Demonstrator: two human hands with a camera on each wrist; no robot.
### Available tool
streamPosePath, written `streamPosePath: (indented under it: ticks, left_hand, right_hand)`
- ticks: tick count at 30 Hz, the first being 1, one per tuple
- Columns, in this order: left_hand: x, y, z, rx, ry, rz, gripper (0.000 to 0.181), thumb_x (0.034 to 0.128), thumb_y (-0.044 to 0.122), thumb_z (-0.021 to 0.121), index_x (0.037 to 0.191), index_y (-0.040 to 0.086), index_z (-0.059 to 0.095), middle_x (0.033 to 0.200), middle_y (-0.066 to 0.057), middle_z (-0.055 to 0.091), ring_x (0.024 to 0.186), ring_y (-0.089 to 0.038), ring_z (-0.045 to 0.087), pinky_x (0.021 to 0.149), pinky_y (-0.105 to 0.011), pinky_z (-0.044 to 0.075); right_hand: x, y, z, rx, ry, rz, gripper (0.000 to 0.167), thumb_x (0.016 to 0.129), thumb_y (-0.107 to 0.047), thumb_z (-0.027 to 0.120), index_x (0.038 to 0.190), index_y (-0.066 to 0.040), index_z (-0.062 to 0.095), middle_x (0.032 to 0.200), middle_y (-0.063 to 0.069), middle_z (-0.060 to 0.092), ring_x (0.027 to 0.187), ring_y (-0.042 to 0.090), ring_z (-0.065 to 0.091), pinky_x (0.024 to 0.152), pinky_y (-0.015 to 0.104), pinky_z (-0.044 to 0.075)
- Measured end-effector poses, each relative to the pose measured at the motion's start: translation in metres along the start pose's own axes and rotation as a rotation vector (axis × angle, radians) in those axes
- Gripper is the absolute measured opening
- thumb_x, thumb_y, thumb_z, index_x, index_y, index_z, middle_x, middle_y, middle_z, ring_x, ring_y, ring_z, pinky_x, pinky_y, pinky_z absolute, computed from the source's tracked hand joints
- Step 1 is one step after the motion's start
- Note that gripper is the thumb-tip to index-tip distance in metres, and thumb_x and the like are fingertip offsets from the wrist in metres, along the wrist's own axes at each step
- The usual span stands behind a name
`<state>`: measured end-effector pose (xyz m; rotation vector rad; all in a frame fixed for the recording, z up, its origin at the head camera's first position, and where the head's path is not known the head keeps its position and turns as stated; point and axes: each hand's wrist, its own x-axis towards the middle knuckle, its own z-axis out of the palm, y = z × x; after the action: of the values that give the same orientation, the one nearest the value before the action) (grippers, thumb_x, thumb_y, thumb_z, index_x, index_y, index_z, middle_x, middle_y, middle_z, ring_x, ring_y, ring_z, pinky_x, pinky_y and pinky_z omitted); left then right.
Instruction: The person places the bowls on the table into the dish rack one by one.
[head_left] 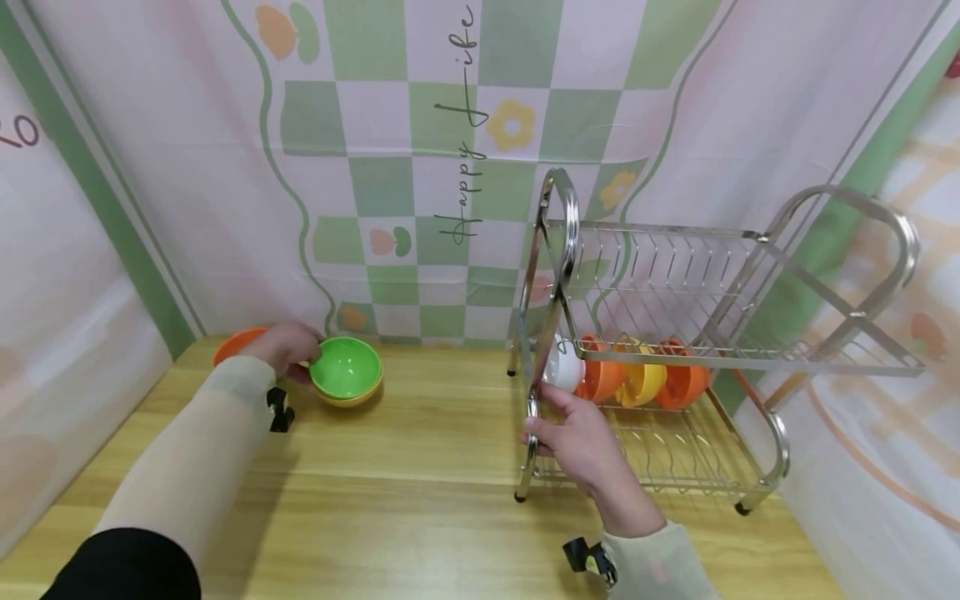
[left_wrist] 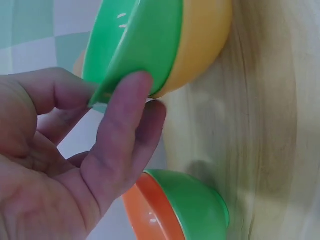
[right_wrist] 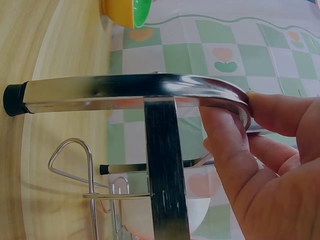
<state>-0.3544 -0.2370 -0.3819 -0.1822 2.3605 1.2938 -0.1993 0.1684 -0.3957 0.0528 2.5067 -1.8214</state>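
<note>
My left hand point(head_left: 288, 346) pinches the rim of a green bowl point(head_left: 347, 368), thumb on one side and fingers on the other. That bowl sits nested in a yellow bowl point(head_left: 348, 401) at the back left of the table. Beside them, partly behind the left hand, is an orange bowl point(head_left: 238, 342); the left wrist view shows it nested in another green bowl point(left_wrist: 197, 210). My right hand point(head_left: 588, 437) grips the left end of a metal two-tier dish rack point(head_left: 750, 363), at the bend of its lower frame tube point(right_wrist: 200, 86).
In the rack's lower tier stand a white bowl point(head_left: 566, 367), an orange bowl point(head_left: 602, 371), a yellow bowl point(head_left: 643, 375) and another orange bowl point(head_left: 684, 377), tilted on edge. A patterned curtain point(head_left: 442, 183) hangs behind the wooden table point(head_left: 420, 533).
</note>
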Motion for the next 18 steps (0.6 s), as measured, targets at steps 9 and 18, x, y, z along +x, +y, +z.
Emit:
streamPosePath:
  ticks: [9, 18]
  left_hand:
    - [0.002, -0.003, -0.011, -0.172, -0.096, 0.033, 0.069, 0.0870, -0.010, 0.044, 0.152, -0.010, 0.021, 0.120, -0.025, 0.046, 0.089, -0.026, 0.059, 0.076, -0.032, 0.059]
    - [-0.003, -0.008, -0.021, -0.424, -0.175, 0.082, 0.068, 0.0893, -0.010, 0.044, 0.151, -0.005, 0.018, 0.103, -0.014, 0.058, 0.086, -0.019, 0.063, 0.088, -0.036, 0.057]
  right_hand:
    - [0.001, 0.000, 0.000, 0.019, -0.007, 0.011, 0.059, 0.095, 0.000, 0.065, 0.150, -0.007, 0.045, 0.152, 0.017, 0.041, 0.089, 0.032, 0.070, 0.074, 0.037, 0.061]
    - [0.000, -0.001, 0.001, 0.024, -0.009, 0.016, 0.060, 0.095, 0.000, 0.065, 0.150, -0.008, 0.044, 0.152, 0.017, 0.041, 0.089, 0.032, 0.070, 0.074, 0.037, 0.061]
